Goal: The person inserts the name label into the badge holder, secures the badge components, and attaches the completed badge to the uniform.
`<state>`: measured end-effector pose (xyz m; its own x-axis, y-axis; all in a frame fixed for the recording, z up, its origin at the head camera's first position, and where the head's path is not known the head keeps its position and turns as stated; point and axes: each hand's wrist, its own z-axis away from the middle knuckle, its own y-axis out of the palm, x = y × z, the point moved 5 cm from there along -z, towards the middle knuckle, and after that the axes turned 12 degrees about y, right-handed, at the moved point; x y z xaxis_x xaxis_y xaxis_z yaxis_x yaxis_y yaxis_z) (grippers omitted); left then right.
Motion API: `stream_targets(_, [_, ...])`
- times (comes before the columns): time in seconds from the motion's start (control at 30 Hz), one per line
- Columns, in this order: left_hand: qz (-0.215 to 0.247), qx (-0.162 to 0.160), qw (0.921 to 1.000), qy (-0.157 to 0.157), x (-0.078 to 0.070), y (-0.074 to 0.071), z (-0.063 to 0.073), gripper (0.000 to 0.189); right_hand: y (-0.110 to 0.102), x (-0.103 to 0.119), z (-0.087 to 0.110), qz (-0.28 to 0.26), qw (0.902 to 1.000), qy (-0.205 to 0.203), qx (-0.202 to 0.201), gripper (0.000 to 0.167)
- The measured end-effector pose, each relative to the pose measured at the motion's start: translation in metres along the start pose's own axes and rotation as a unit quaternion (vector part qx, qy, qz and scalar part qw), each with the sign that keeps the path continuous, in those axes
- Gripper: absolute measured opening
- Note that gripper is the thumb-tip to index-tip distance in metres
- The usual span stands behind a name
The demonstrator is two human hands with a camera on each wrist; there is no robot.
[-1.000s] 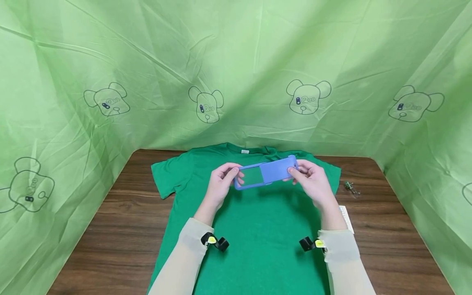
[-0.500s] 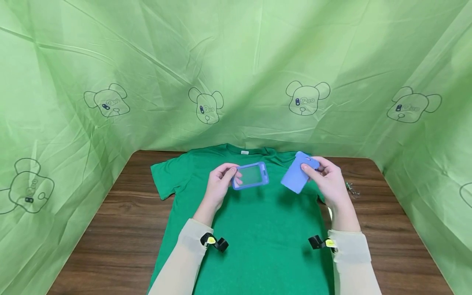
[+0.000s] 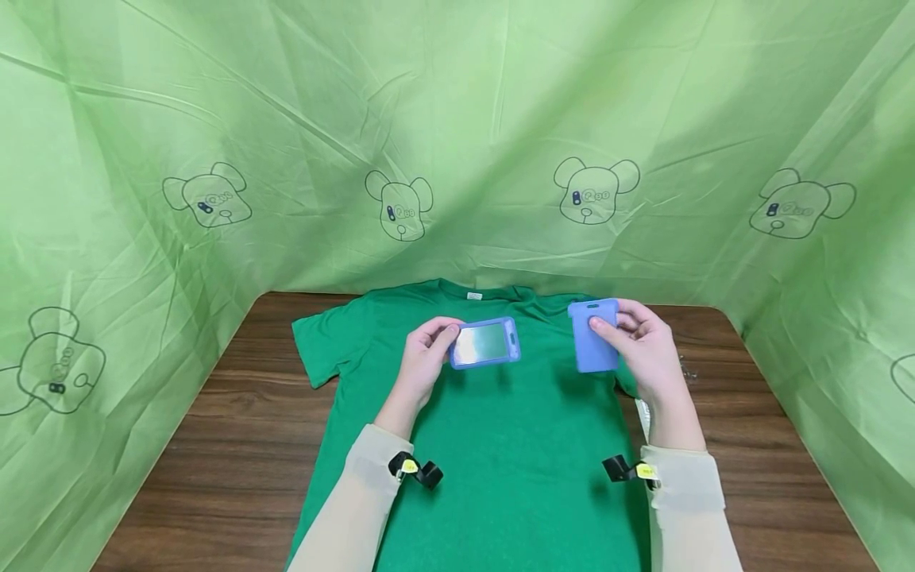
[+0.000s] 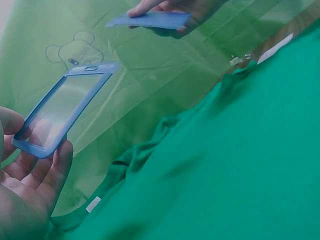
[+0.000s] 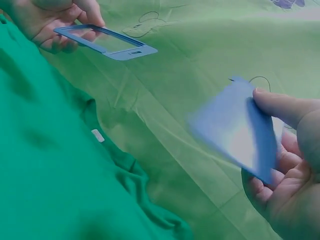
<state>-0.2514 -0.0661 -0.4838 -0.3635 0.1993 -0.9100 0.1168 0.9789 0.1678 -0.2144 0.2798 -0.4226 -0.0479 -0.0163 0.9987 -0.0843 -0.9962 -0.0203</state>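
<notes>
My left hand pinches one end of a blue badge holder frame that has a clear window and a slot at its far end. In the left wrist view the thumb lies on the frame's edge, with fingers beneath. Apart from it, to the right, my right hand holds the solid blue back cover of the holder between thumb and fingers, slotted end up. That cover is blurred in the right wrist view. Both pieces are held above a green T-shirt.
The T-shirt lies spread on a dark wooden table. By its right side are a white slip, partly behind the right wrist, and a small clear-and-metal item. Green printed cloth walls the back and sides.
The cover has slid out of the frame and moved right with my right hand, then turned upright. My left hand has stayed nearly still, and the frame has tilted slightly, its window now catching light.
</notes>
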Motion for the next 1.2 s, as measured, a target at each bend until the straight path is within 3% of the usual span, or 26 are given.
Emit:
stream_targets(0.37, [0.002, -0.001, 1.0, -0.004, 0.0, 0.001, 0.0, 0.023, -0.012, 0.002, 0.003, -0.011, 0.9991, 0.028, -0.03, 0.031])
stream_targets(0.53, [0.0, 0.0, 1.0, -0.002, -0.001, 0.001, 0.0, 0.023, -0.017, 0.003, 0.003, 0.056, 0.9973, 0.025, -0.04, 0.041])
stream_targets(0.73, [-0.004, 0.0, 1.0, -0.007, 0.0, -0.002, 0.001, 0.025, -0.021, 0.007, 0.008, 0.149, 0.9881, -0.002, -0.039, 0.045])
stream_targets(0.97, [-0.002, -0.011, 0.9999, -0.008, -0.001, -0.007, 0.002, 0.025, -0.017, 0.029, 0.027, 0.17, 0.9838, -0.04, -0.04, 0.043])
stream_targets(1.2, [0.008, -0.01, 0.9998, -0.012, 0.001, -0.005, -0.001, 0.022, -0.047, 0.035, 0.044, 0.207, 0.9761, -0.028, -0.059, 0.043])
